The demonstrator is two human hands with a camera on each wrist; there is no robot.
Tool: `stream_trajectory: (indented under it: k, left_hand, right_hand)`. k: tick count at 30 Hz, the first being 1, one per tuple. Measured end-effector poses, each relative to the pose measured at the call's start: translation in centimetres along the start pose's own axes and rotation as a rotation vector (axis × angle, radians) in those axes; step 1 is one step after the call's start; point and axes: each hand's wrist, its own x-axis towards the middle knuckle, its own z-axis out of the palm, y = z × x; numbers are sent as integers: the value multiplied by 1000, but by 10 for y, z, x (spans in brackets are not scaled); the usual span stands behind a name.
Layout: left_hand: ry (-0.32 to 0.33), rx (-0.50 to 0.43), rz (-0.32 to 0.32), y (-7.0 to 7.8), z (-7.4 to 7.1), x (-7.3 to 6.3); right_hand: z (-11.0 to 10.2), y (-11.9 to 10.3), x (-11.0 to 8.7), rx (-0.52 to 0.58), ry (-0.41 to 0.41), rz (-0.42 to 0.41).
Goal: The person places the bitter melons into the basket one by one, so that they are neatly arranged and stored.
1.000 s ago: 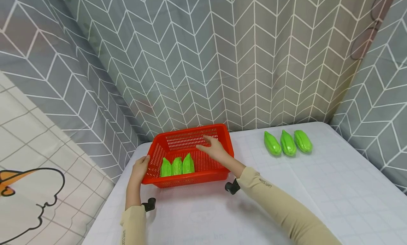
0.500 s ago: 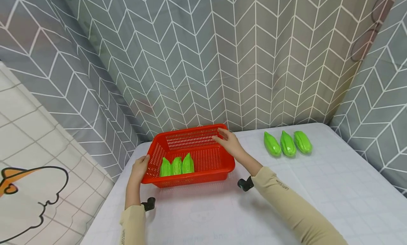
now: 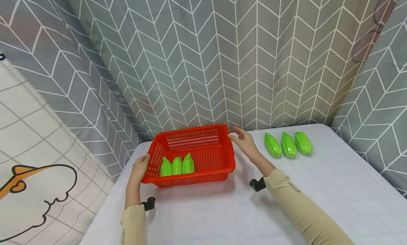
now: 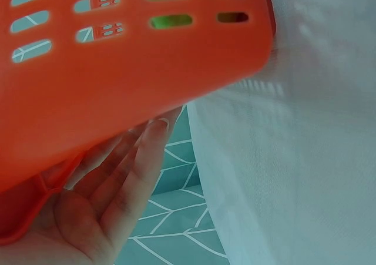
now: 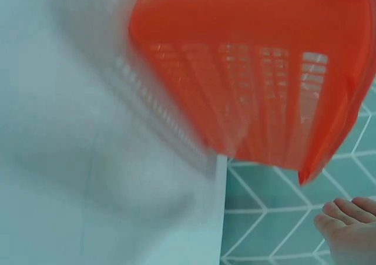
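Note:
A red plastic basket (image 3: 203, 176) with slotted walls stands on the white-covered table, angled slightly. Inside it, at the left, three bright green, ridged, pointed fruits (image 3: 177, 166) that look like star fruit lie side by side. My left hand (image 3: 140, 167) holds the basket's left rim; in the left wrist view its fingers (image 4: 138, 171) lie under the rim against the outer wall. Just outside the basket's right end is my right hand (image 3: 246, 142), fingers spread and holding nothing. In the right wrist view this hand (image 5: 352, 227) shows only partly, apart from the basket.
Three more green fruits (image 3: 288, 145) lie in a row on the table's right side. A grey curtain with white chevrons (image 3: 203, 61) hangs behind the table's back edge. White tablecloth (image 3: 203, 216) stretches in front of the basket.
My right hand has moved from above the basket's interior, over its right rim, to outside its right end. The left hand has kept its hold on the rim, and the basket has barely moved.

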Motion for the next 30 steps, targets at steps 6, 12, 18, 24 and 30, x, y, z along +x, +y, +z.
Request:
stream_trajectory:
  k: [6,12,18,24,30]
  left_hand:
    - [3,8,10,0,-1,1]
    - [-9,0,3,1,-2,1]
    - [-5,0,4,3,-3,2]
    - [-5,-4,-1,3,-3,2]
    - [-14,-3,-7,3,-1,1]
  right_hand:
    - [-18,10,2,-20,39,-1]
    - [-40,18,4,-30,84,16]
    - [-61,29,1,-108,112,38]
    - [-78,45,2,-185,162,41]
    - [-90,56,-2,-258,222,75]
